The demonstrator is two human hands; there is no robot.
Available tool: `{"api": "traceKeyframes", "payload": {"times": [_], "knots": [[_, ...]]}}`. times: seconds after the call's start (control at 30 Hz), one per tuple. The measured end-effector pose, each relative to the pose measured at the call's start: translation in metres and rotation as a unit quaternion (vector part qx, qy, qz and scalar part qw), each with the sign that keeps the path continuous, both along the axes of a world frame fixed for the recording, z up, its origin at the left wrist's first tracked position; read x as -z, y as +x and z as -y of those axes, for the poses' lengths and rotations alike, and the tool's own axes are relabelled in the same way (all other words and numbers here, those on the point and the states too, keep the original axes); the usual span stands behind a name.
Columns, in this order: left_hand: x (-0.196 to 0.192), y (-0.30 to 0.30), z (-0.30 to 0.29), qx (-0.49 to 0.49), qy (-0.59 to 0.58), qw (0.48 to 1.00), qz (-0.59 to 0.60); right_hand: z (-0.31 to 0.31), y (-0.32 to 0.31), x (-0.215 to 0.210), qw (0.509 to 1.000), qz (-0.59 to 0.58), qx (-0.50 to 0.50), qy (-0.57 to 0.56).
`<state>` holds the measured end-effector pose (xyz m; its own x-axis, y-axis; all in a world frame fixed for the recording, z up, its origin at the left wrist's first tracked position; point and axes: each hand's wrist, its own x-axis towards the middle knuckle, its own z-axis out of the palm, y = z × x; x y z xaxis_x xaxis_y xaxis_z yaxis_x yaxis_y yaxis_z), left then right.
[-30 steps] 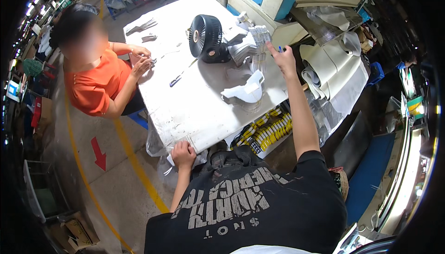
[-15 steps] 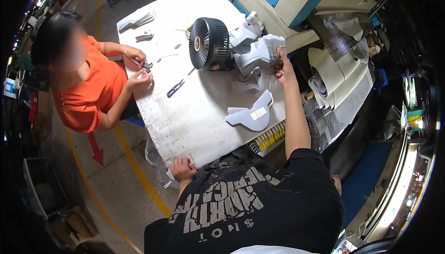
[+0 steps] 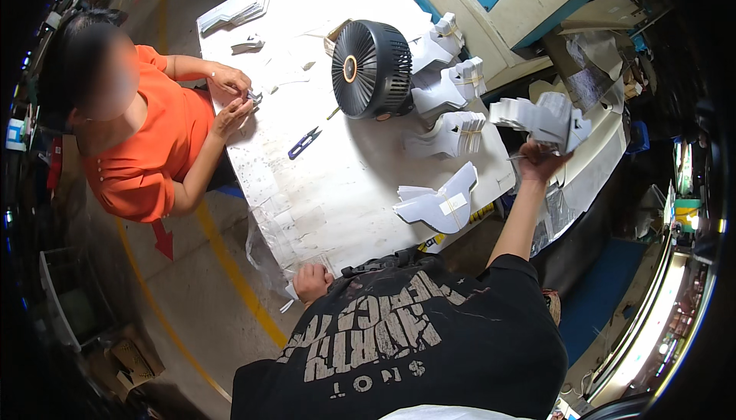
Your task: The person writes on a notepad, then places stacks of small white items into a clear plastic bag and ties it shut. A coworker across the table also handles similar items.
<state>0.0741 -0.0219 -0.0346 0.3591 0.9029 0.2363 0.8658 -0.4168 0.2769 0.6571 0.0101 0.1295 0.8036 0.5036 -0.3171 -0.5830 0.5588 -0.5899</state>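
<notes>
My right hand [image 3: 542,162] grips a bundle of grey-white cut pieces [image 3: 546,123], raised beyond the table's right edge. At the table's near edge, my left hand [image 3: 312,282] is closed with curled fingers; white strips [image 3: 290,291] poke out beside it, and what it holds is hidden. Several stacks of similar cut pieces, some banded, lie right of the black fan, the closest being one stack [image 3: 454,135]. Nearer to me is a banded, wing-shaped stack [image 3: 438,204] with a white label.
The white table [image 3: 345,190] carries a black fan [image 3: 373,69] and blue-handled thread snips [image 3: 304,142]. A co-worker in orange [image 3: 149,132] handles a small piece at the left edge. Sheet material [image 3: 594,167] lies to the right; a blue-and-cream machine [image 3: 491,6] stands behind.
My right hand has moved right, away from the stacks by the fan, carrying a bundle off the table. My left hand stays at the near edge. The view has shifted slightly.
</notes>
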Motion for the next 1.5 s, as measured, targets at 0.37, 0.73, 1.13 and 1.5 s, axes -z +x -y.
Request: {"api": "traceKeyframes", "payload": {"times": [0.37,0.73,1.13,1.5], "knots": [[0.002,0.002,0.005,-0.017,-0.009,1.000,-0.009,-0.034,-0.017,-0.020,0.993,0.042,-0.110,0.014],[0.006,0.002,0.002,-0.013,0.023,0.999,-0.035,-0.092,-0.021,0.011,0.914,0.155,-0.257,-0.273],[0.025,0.002,0.005,-0.030,0.074,0.997,-0.012,-0.063,0.005,-0.028,0.836,0.316,-0.195,-0.405],[0.013,0.004,-0.001,-0.023,0.063,0.998,0.017,-0.092,-0.066,-0.141,0.852,0.464,-0.160,-0.181]]}}
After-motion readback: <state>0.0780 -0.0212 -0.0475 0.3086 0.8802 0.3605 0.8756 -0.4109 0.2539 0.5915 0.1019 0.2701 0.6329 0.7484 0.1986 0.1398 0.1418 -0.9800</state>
